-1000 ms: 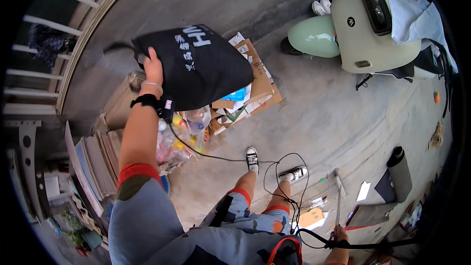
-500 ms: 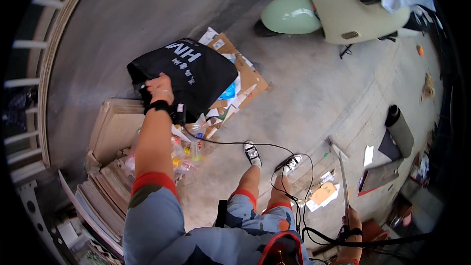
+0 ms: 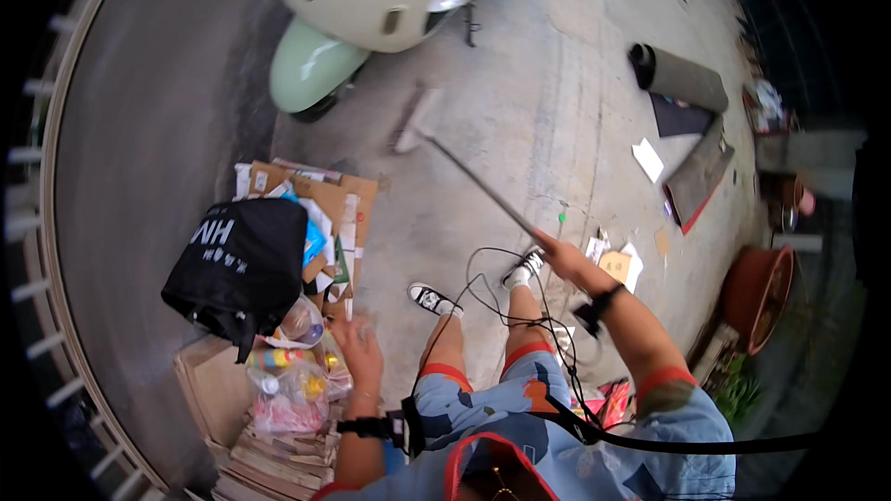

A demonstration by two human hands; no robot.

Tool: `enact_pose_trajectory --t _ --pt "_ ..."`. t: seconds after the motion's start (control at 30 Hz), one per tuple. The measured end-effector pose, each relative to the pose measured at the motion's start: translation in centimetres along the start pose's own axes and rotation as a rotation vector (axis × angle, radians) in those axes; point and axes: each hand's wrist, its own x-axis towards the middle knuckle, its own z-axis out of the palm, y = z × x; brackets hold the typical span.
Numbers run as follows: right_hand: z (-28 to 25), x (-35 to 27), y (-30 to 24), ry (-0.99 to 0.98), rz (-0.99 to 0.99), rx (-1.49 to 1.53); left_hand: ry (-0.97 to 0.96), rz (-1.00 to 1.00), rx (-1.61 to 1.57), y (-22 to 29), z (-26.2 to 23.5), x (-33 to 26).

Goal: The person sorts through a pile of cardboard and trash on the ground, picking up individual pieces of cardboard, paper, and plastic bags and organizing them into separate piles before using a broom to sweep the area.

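Observation:
My right hand (image 3: 561, 256) is wrapped round the handle of a long broom (image 3: 475, 183). Its blurred head rests over the concrete ahead, near the scooter. My left hand (image 3: 358, 351) holds nothing, fingers apart and slightly smeared, beside a clear bag of plastic bottles (image 3: 302, 390). Farther off to the left, a black fabric bag (image 3: 243, 264) with white lettering lies on a pile of flattened cardboard (image 3: 355, 213) and paper scraps. Stacked cardboard (image 3: 209, 390) stands below the bottles.
A green and cream scooter (image 3: 320, 60) stands at the far left. On the right lie a rolled dark mat (image 3: 682, 76), a folded board (image 3: 701, 172), paper scraps (image 3: 647, 160) and a brown pot (image 3: 756, 297). Black cables (image 3: 492, 320) hang before my legs.
My left hand has let go of the black bag and drawn back toward the bottles. My right hand has brought the broom forward and left, its head now near the scooter. The view has turned right.

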Motion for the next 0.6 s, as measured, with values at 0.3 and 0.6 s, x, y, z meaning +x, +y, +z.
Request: enact_pose_trajectory --t 0.3,0.6 --pt "-9.2 12.1 7.5 0.167 0.049 -0.139 -0.476 -0.222 -0.105 10.9 6.0 -3.7" --pt "-10.7 -6.0 40.8 0.383 0.271 0.519 -0.505 -0.316 -0.100 15.5 9.5 0.7"
